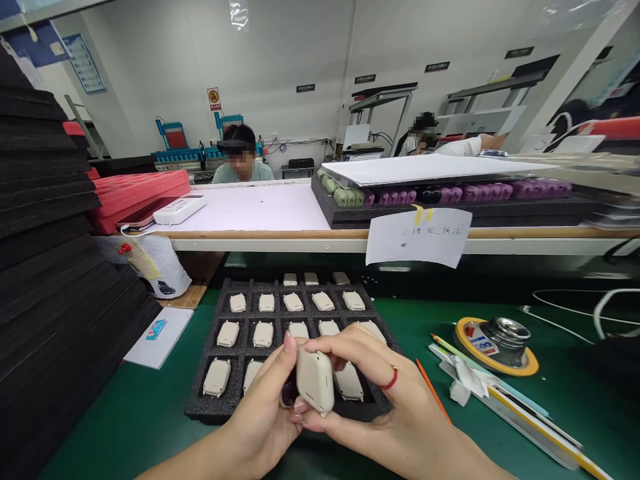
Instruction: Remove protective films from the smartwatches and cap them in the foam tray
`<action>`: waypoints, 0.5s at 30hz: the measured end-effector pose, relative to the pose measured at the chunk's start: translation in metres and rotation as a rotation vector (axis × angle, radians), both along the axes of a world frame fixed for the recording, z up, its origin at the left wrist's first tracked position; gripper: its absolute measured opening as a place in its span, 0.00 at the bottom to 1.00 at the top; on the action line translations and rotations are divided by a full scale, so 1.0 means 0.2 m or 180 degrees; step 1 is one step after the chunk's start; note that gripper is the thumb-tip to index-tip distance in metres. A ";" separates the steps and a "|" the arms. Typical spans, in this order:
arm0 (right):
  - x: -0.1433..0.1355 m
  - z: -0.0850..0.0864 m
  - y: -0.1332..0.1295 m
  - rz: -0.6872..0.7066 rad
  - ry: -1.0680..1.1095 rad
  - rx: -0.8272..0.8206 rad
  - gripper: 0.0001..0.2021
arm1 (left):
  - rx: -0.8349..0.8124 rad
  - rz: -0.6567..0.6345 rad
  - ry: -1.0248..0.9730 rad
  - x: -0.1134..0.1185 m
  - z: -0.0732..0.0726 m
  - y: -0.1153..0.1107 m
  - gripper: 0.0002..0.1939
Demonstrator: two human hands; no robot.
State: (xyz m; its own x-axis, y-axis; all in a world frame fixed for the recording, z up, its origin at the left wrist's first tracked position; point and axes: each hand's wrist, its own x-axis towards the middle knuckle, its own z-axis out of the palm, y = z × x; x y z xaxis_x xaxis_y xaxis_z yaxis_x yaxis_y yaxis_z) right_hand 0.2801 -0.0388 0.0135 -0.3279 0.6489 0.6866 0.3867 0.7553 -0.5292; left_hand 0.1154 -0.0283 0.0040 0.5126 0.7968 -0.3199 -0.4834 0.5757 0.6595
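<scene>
A cream watch case point(316, 381) is held up between my two hands, tilted with one edge facing me. My left hand point(265, 415) grips its left side, thumb along the upper edge. The fingers of my right hand point(387, 390) are closed round its top and bottom right; a red ring is on one finger. A dark glossy surface point(289, 392) shows beside the case by my left fingers; I cannot tell whether it belongs to the case. Beneath my hands lies a black foam tray point(199, 405), with several similar cream cases point(217, 377) in its compartments.
Black foam sheets point(45, 220) are stacked high at left. A shelf point(280, 246) crosses behind the tray, carrying red trays point(140, 190) and a foam tray of green and purple pieces point(445, 195). A round metal-topped container point(507, 333) and pens lie at right. A person point(243, 170) sits opposite.
</scene>
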 end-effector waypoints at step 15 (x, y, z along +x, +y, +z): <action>0.01 -0.01 0.58 -0.0881 -0.0559 -0.1322 0.13 | -0.0309 -0.0038 -0.0360 0.01 0.05 -0.01 0.13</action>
State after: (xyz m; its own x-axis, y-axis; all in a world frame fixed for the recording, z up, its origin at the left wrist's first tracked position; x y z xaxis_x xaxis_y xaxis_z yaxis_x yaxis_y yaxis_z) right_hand 0.2817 0.0770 0.0118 -0.1926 0.9333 0.3032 0.6518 0.3526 -0.6714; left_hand 0.1170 -0.0294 0.0137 0.5589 0.7587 -0.3348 -0.5442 0.6402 0.5422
